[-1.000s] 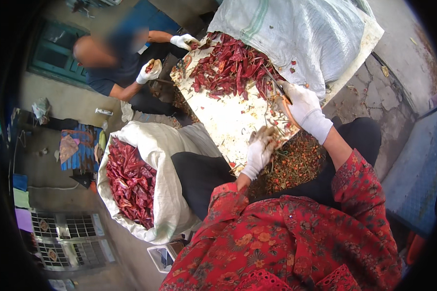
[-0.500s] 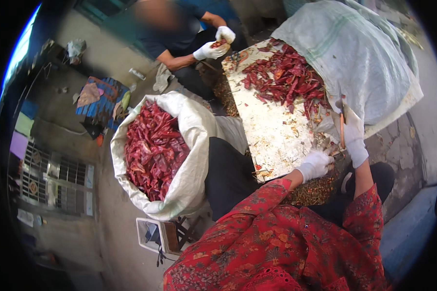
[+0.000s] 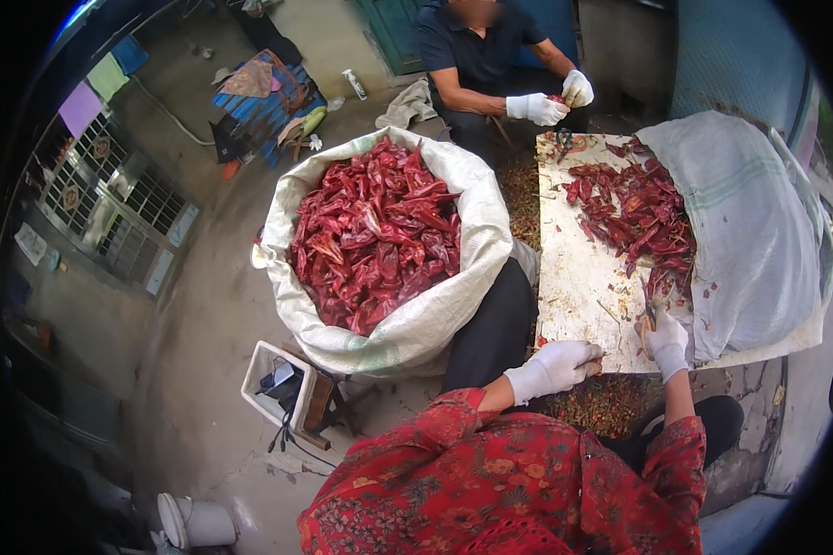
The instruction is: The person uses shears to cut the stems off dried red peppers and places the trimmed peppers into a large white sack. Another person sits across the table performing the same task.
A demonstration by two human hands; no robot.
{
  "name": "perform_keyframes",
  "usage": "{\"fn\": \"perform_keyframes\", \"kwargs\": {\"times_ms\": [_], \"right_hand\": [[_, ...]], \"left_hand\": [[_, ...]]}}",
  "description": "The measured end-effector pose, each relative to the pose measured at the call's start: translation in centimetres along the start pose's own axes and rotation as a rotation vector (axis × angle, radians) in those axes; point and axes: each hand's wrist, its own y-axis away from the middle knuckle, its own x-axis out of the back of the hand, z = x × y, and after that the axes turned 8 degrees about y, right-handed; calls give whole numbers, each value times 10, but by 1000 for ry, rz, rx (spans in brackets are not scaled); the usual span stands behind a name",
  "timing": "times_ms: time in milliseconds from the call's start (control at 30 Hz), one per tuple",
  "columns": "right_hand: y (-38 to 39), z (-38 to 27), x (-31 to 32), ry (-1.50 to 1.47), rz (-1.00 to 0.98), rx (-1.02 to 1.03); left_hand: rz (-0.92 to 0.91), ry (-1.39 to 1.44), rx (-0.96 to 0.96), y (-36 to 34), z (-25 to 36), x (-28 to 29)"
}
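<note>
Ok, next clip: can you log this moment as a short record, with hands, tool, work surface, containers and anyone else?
Left hand: white-gloved, at the board's near edge; grip unclear
Right hand: white-gloved, holding scissors
Tool: orange-handled scissors
Work surface: pale board with dried red peppers
Containers: open white sack filled with red peppers; whitish sack on the board's right side
Other person: co-worker across, gloved hands close together

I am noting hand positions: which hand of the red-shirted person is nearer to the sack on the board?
Right. The right hand is close beside the sack, on its left; the left hand is farther left, at the board's near edge.
</note>
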Motion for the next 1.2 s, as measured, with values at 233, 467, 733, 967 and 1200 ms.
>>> {"fn": "perform_keyframes", "kwargs": {"times_ms": [233, 467, 733, 967, 1200], "right_hand": [[11, -15, -21, -180, 50, 182], [-11, -61, -11, -740, 38, 303], [-55, -285, 136, -737, 78, 572], [-71, -404, 134, -1039, -257, 507], [-107, -385, 160, -1489, -9, 515]], "left_hand": [[855, -410, -81, 110, 61, 208], [1104, -510, 186, 221, -57, 388], [1282, -758, 903, 273, -194, 472], [1256, -535, 847, 304, -219, 493], [1328, -622, 1022, 311, -233, 483]]}}
